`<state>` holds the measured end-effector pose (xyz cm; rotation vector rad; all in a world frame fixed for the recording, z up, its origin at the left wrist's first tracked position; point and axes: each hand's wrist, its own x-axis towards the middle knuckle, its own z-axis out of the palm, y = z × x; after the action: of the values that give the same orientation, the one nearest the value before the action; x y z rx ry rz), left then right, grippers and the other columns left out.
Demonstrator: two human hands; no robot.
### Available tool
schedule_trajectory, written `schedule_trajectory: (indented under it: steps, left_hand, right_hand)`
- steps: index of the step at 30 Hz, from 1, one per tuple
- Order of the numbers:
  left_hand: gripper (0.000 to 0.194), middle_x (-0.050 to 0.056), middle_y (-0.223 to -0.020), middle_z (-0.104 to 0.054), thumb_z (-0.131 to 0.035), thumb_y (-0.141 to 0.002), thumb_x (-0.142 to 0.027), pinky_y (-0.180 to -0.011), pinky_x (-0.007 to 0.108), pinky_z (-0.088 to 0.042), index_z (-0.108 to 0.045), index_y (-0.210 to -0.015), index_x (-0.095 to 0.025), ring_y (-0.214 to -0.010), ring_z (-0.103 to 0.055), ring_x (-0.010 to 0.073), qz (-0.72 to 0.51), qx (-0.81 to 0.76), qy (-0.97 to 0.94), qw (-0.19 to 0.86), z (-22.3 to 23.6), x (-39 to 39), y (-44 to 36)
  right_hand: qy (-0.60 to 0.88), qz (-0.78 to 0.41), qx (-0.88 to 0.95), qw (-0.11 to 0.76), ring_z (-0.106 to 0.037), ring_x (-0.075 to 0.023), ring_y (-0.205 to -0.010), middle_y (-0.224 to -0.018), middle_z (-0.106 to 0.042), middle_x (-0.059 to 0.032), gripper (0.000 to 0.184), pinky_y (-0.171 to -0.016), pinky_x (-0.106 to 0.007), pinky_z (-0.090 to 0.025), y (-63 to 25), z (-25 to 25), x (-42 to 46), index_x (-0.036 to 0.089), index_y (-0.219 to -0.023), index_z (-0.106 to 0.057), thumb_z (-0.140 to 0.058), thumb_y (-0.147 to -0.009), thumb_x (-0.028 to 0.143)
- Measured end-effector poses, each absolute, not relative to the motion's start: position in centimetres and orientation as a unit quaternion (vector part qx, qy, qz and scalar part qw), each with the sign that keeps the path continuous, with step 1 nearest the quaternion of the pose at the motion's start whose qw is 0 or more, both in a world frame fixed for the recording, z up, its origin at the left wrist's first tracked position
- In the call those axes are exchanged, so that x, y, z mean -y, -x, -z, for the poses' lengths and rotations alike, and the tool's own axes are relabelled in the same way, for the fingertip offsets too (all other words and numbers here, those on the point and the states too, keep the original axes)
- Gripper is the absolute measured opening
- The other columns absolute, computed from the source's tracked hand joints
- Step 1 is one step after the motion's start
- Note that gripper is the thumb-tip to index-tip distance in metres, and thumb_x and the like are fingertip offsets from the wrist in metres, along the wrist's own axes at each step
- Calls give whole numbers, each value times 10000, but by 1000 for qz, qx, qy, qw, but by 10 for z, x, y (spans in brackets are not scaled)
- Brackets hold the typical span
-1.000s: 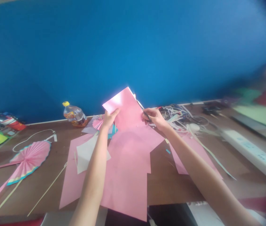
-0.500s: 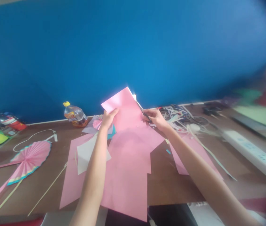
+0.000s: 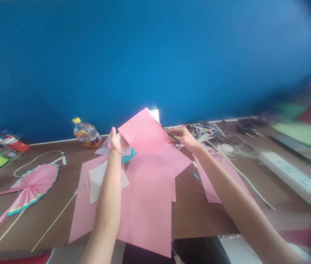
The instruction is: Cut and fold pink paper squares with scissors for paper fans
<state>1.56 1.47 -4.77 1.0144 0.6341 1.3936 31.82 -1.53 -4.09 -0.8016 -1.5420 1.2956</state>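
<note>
A pink sheet of paper is held up at a tilt over other pink sheets on the table. My right hand is closed around the dark handles of a pair of scissors, whose blades lie along the raised sheet's right edge. At the sheet's left corner is my left hand, its thumb pointing up and apart from the paper's face; its fingers are partly behind the paper. A white piece of paper lies under my left forearm.
A bottle with a yellow cap stands tilted near the blue wall. On the left lies a pleated pink paper fan. Paper strips and cords pile up at the right, near a white power strip.
My left thumb has come off the pink sheet and the hand has moved left. The sheet has dropped a little. My right hand with the scissors has hardly moved.
</note>
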Motion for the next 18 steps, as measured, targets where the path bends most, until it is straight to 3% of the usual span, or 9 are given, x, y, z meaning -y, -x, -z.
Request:
schedule_trajectory:
  steps: [3, 8, 11, 15, 18]
  left_hand:
    - [797, 173, -1001, -694, -427, -741, -757, -841, 466, -509, -621, -1151, -101, -1046, -622, 357, -582, -291, -426, 628, 38, -12, -11]
    - [648, 154, -884, -716, -592, -718, -590, -688, 393, -532, -660, -1102, -73, -838, -680, 313, -541, -339, -452, 623, 36, -12, 3]
    - [664, 158, -888, -715, -639, -673, -580, -636, 370, -521, -662, -1105, -76, -782, -680, 300, -509, -323, -493, 628, 34, -9, 11]
    - [726, 180, -969, -700, -578, -699, -644, -717, 418, -523, -639, -1142, -72, -882, -670, 331, -427, -281, -518, 686, 25, -4, 5]
    - [579, 142, -975, -704, -615, -741, -531, -799, 433, -513, -633, -1147, -118, -935, -665, 318, -395, -295, -540, 682, 20, -4, -10]
  right_hand:
    - [323, -529, 654, 434, -570, -112, -505, -647, -632, -26, 355, -468, -221, -412, -321, 39, 17, 116, -992, -699, -717, -701, 320]
    - [323, -533, 671, 402, -556, -106, -494, -667, -651, -37, 387, -473, -227, -427, -327, 34, 18, 112, -1016, -694, -729, -709, 344]
    - [323, -540, 683, 371, -570, -119, -510, -651, -649, -39, 386, -487, -237, -449, -334, 29, 18, 109, -1005, -692, -729, -719, 365]
    - [326, -535, 706, 330, -586, -129, -545, -688, -658, -42, 366, -488, -234, -451, -344, 20, 20, 113, -995, -703, -720, -729, 365]
    - [334, -522, 726, 298, -554, -111, -517, -649, -637, -20, 356, -491, -234, -444, -351, 13, 23, 118, -1022, -711, -700, -746, 343]
